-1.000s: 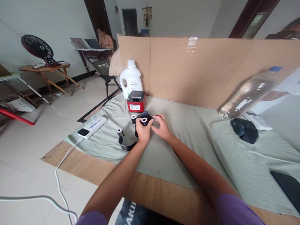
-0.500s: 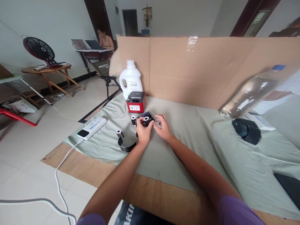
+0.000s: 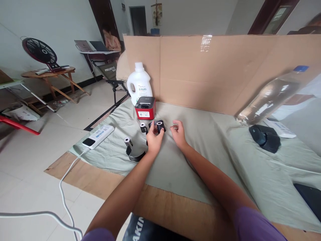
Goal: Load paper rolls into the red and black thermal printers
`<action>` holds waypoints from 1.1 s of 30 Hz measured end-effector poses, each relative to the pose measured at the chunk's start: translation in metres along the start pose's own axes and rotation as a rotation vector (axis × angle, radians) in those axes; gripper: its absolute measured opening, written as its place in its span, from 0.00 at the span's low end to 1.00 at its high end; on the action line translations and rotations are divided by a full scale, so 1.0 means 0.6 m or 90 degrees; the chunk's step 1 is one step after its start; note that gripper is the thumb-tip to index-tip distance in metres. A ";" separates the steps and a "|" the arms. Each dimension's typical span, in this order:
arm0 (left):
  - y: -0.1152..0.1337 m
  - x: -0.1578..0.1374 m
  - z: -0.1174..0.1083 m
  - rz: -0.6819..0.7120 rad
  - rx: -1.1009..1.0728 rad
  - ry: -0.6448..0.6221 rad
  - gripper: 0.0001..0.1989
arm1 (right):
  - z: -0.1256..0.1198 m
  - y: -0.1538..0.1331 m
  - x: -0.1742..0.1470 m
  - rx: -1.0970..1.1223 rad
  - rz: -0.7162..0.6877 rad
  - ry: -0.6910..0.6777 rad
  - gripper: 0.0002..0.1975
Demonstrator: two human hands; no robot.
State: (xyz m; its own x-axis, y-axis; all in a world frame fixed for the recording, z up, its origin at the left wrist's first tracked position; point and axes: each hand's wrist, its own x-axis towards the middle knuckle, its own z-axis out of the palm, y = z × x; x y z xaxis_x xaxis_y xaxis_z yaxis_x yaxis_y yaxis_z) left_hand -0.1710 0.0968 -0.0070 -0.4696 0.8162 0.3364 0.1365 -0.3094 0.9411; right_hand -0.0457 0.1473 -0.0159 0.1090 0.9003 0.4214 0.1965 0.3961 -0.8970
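Between the thumb and fingers of my left hand (image 3: 154, 140) is a black paper roll (image 3: 159, 126) with a pale end and a dark centre. Part of it is hidden by my fingers. My right hand (image 3: 178, 134) hovers just to its right, apart from the roll, fingers loosely bent and holding nothing visible. Behind my left hand stands a smaller black roll (image 3: 142, 127) with a white end. Left of my wrist, another roll (image 3: 127, 142) trails a curling black strip (image 3: 135, 157) over the cloth. A red and black printer-like box (image 3: 145, 108) sits beyond them.
A white detergent jug (image 3: 139, 83) stands behind the box, before a cardboard screen (image 3: 195, 73). On the left lies a white power strip (image 3: 99, 136) with its cable. To the right are a clear plastic bottle (image 3: 273, 95), a black mouse-like object (image 3: 258, 134) and a dark phone (image 3: 309, 201).
My right hand has drawn away to the right from the held roll, and its fingers have left my left thumb. The roll in my left hand has shifted slightly right and up.
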 end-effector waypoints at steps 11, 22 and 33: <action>-0.010 0.000 0.000 0.020 0.105 -0.057 0.24 | 0.000 0.001 0.000 0.032 0.009 0.018 0.15; -0.019 0.000 0.003 0.045 0.113 -0.123 0.35 | -0.001 0.008 0.002 0.011 0.017 0.021 0.16; -0.009 0.006 -0.009 0.126 0.215 -0.066 0.13 | 0.001 0.014 0.004 0.027 0.032 0.028 0.16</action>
State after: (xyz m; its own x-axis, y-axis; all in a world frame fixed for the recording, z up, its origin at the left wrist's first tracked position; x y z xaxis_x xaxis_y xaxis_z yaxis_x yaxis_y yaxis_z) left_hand -0.1781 0.0986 -0.0111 -0.3166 0.8072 0.4981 0.5023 -0.3028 0.8100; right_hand -0.0444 0.1530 -0.0224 0.1600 0.9109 0.3804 0.1479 0.3589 -0.9216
